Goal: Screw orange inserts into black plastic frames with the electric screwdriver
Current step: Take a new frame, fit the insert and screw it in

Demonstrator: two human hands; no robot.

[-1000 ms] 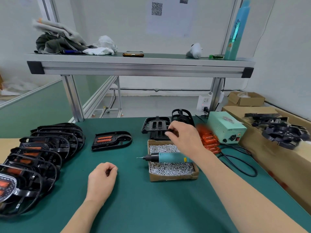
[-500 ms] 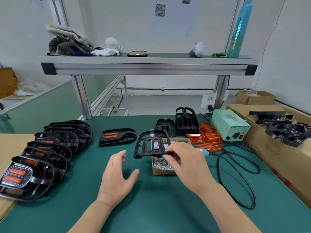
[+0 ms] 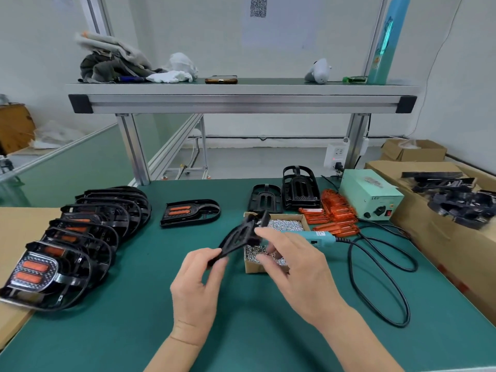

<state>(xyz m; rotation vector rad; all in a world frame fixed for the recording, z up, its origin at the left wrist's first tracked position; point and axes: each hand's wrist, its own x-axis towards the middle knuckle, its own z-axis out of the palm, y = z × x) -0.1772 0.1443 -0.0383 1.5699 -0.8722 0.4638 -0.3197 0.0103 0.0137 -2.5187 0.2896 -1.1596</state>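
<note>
Black frame (image 3: pixel 239 237) (blurred, edge-on) pinched between both hands (image 3: pixel 196 285) (image 3: pixel 292 269).

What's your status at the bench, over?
Left hand, right hand grip black frame. Tilted over screw box. Screwdriver lies across box, unused.

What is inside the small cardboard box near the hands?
Loose silver screws fill the cardboard box. The right hand and held black frame cover its middle, so anything there is hidden.
</note>
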